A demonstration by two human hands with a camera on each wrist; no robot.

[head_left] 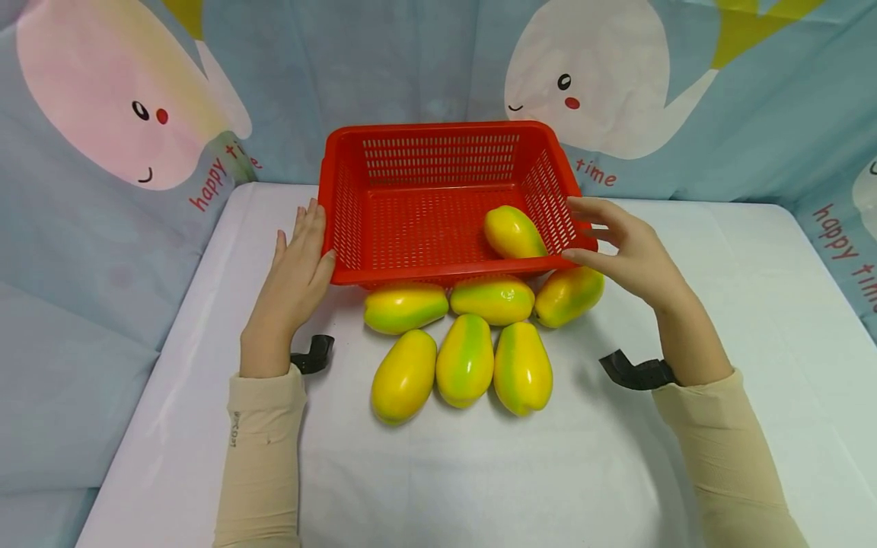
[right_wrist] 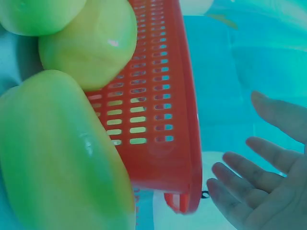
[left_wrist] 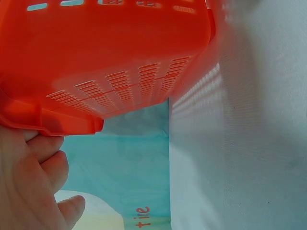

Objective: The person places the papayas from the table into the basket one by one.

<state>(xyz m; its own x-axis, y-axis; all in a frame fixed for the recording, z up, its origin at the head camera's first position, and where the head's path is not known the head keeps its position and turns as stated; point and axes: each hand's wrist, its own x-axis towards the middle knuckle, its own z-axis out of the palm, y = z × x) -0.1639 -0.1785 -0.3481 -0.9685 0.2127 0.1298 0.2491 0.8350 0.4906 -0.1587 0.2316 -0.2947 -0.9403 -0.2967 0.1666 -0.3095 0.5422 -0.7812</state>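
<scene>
Operator: Head view first. Why does it all sit like this?

Observer: The red basket (head_left: pixel 411 276) takes the upper middle of the frame, one fruit (head_left: pixel 512 232) in its lower right corner. On the white surface (head_left: pixel 466 472), a back row (head_left: pixel 492 300) of three lies close along its near rim, with a front row (head_left: pixel 465 361) of three below; bunched there, they seem placed between your arms for easy reach. Your left grip (head_left: pixel 298 266) lies along the basket's left side, fingers nearly straight. Your right grip (head_left: pixel 623 247) is by the right rim, thumb and fingers parted, holding nothing.

Operator: Left wrist view?

Observer: The basket's wall fills the upper left. Your fingers, lower left, meet its rim from below, touching rather than wrapped round it, probably to steady it. You can't tell how much weight they bear.

Operator: Right wrist view?

Observer: Your right grip, lower right, is spread wide and apart from the rim, perhaps shaped to meet it. Fruit crowds the left; whether it touches the basket, you can't tell.
</scene>
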